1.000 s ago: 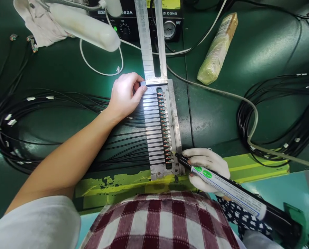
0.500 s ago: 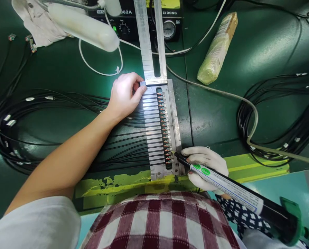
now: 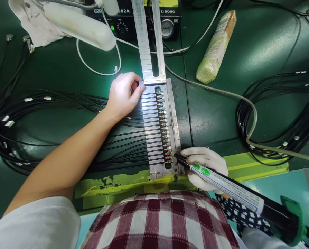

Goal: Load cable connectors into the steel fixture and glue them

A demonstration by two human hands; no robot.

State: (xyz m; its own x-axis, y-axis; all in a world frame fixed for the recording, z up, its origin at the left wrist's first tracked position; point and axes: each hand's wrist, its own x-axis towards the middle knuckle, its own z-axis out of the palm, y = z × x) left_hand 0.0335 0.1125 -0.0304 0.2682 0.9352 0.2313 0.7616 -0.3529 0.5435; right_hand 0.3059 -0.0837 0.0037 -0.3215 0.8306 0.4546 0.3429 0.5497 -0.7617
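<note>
My bare left hand (image 3: pixel 123 94) pinches the upper left corner of a slotted metal fixture (image 3: pixel 151 148) between thumb and fingers. A row of thin black cables (image 3: pixel 130 140) lies across this fixture, and their small connectors (image 3: pixel 166 136) line up over its long slot. In a white glove, my right hand (image 3: pixel 208 159) is wrapped round a black dispensing syringe (image 3: pixel 232 191) with a white label and a green flange. The syringe slants up to the left, its tip close to the connectors near the fixture's lower end. Whether the tip touches them I cannot tell.
A slotted metal bar (image 3: pixel 144 52) extends from the fixture's top towards a black control box (image 3: pixel 123 26) with a gauge. Cable coils lie at left (image 3: pixel 4 138) and right (image 3: pixel 244 121). A wrapped package (image 3: pixel 216 48) and a pale hose (image 3: pixel 222 90) lie beyond my right hand.
The whole view has shifted slightly. Both hands keep their grips, and the syringe tip stays beside the lower connectors.
</note>
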